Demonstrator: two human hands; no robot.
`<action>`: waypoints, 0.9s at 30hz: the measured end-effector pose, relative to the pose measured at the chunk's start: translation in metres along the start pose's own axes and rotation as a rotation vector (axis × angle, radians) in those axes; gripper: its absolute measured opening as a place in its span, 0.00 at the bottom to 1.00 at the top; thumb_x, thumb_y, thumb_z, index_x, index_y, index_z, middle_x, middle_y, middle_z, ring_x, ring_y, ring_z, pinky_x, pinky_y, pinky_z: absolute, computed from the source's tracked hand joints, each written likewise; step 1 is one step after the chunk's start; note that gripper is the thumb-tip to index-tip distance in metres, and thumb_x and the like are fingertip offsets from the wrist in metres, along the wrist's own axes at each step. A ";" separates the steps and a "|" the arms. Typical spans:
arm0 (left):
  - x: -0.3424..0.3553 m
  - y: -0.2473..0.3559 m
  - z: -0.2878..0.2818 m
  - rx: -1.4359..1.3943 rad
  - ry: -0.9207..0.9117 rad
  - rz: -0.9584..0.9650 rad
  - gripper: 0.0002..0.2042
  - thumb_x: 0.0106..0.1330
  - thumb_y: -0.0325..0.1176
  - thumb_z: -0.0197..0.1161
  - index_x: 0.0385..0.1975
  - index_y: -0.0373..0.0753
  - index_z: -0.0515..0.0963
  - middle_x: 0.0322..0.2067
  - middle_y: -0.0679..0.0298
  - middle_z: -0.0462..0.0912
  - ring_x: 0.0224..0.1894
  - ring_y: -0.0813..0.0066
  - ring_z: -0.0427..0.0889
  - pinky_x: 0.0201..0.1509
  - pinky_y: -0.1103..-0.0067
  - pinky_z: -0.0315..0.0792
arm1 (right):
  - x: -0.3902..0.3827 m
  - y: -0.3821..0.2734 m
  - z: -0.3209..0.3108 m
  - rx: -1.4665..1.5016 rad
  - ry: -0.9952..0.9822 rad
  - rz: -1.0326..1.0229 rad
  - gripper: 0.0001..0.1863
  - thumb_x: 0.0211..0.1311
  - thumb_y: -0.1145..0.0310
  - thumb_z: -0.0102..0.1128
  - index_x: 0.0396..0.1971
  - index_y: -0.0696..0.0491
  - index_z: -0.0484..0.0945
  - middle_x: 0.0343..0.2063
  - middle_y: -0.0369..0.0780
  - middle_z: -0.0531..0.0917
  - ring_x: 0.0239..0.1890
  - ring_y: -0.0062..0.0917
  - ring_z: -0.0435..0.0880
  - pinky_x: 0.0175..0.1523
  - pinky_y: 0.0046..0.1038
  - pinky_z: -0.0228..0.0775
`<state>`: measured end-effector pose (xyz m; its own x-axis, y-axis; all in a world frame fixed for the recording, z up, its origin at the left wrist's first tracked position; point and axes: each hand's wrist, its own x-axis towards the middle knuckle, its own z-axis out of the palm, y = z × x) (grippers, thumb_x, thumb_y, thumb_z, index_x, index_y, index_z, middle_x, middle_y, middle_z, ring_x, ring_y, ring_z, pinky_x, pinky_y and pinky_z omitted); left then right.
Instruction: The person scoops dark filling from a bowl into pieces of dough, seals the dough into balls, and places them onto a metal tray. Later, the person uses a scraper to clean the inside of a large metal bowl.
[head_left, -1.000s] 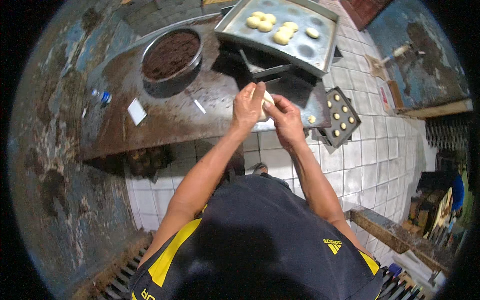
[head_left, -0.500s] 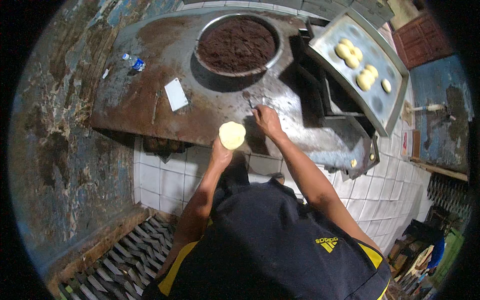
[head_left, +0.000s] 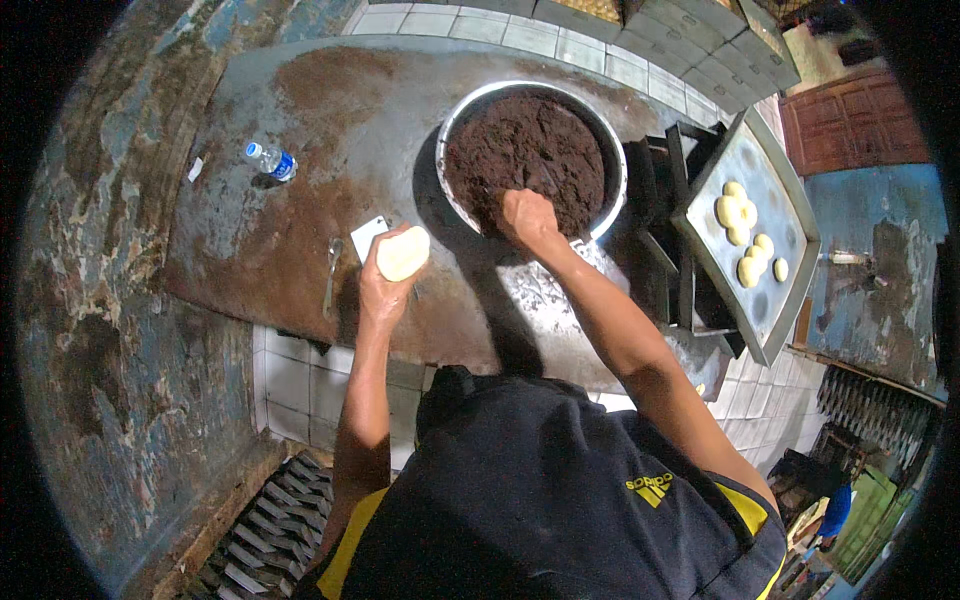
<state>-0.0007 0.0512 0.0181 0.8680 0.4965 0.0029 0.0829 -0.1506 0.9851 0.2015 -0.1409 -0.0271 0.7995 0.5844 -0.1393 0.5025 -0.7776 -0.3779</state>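
My left hand (head_left: 382, 285) is closed around a flattened round of pale yellow dough (head_left: 404, 254), held above the table's near part. My right hand (head_left: 530, 216) is closed at the near rim of a large metal basin (head_left: 614, 130), over the dark brown crumbly filling (head_left: 525, 140) heaped in it. A thin metal tool is in its fingers; its tip goes into the filling, and its exact kind cannot be made out. Just behind my left hand lies a white rectangular piece (head_left: 368, 236). Beside that is a slim metal utensil (head_left: 332, 275).
On the right, a metal baking tray (head_left: 765, 170) with several dough balls (head_left: 735, 212) rests tilted on stacked dark trays (head_left: 690, 240). A plastic water bottle (head_left: 271, 161) stands on the stained table (head_left: 340, 90) at left. Behind are white tiles and metal boxes (head_left: 680, 40).
My right hand has moved from the tabletop to the filling in the basin. My left hand has moved left with the dough, now tilted. The view has shifted, so the basin appears lower and further right.
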 end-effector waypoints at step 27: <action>-0.081 0.031 0.186 -0.272 -0.602 -0.159 0.37 0.53 0.17 0.63 0.65 0.44 0.59 0.51 0.61 0.78 0.52 0.71 0.79 0.55 0.74 0.75 | -0.250 0.063 -0.026 1.057 0.457 0.368 0.33 0.60 0.64 0.69 0.63 0.60 0.69 0.44 0.51 0.84 0.43 0.36 0.86 0.46 0.33 0.79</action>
<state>0.0230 -0.1529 0.0160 0.9833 -0.0798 -0.1639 0.1740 0.1440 0.9742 0.0419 -0.3418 0.0083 0.9879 0.0660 -0.1404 -0.1264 -0.1816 -0.9752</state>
